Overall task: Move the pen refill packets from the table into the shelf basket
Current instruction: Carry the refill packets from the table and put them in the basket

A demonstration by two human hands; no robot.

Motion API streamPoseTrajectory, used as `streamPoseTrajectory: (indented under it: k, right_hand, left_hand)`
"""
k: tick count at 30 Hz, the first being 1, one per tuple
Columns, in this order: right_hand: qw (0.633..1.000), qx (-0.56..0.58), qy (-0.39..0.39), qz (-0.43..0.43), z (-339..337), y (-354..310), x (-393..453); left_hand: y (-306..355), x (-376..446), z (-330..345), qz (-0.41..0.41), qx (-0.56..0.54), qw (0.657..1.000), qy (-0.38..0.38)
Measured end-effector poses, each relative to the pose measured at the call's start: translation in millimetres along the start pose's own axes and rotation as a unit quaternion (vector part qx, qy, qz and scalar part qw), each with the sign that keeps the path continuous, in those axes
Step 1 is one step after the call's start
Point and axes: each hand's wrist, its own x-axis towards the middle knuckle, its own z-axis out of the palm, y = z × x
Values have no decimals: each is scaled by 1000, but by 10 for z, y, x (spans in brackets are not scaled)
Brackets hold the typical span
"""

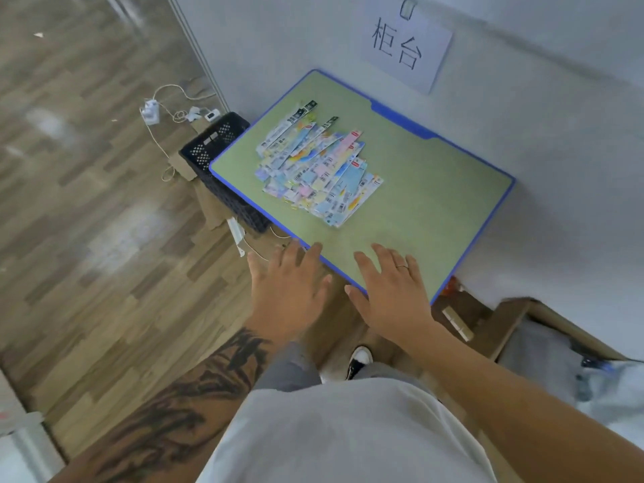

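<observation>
Packets of pen refills [319, 169], thin flat colourful card-and-plastic sleeves printed with barcodes, lie in one loose overlapping heap near the middle of the green tabletop with the blue rim [435, 203], as the single head view shows it. They are likely very light and a little slippery against one another, stiff enough along their length to stay flat but easy to bend, so a stack would probably fan out and slide apart unless squeezed from both flat faces. A sensible hold would be to gather a bundle by its long edges, or slide fingers under the near edge of the heap, where several packet ends jut past the rest. An exact count is not possible because they overlap; there look to be a few dozen, all in that one pile. The left hand [289, 284] hovers at the near-left corner of the table, fingers straight and slightly spread, holding nothing. The right hand [393, 291], one ring on a finger, is flat over the near edge, fingers extended and fairly close together, also empty; neither touches the packets. One black perforated plastic crate [219, 158] sits partly under the table's left side, and one paper sign with handwritten characters [407, 47] hangs on the wall behind; no shelf basket can be identified with certainty
</observation>
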Motion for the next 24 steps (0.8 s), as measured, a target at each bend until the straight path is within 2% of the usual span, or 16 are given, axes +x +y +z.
streamPoseTrajectory:
  k: [2,6,14,18,24]
  right_hand:
    - [1000,7,2,8,13,35,197]
    - [999,23,-31,36,27,79,657]
    - [986,39,-80,142,-57,17,1443]
    - [973,60,-116,189,-67,-79,1869]
    - [933,151,-103,311,-33,-223,2352]
  left_hand:
    - [-23,228,12,11,16,1000,0]
    - [-102,776,59,30,12,998,-50]
    - [-449,1850,43,132,4,987,-94]
    - [-566,2436,-50,175,-4,980,-99]
    - [-694,3057,-88,233,6,965,-121]
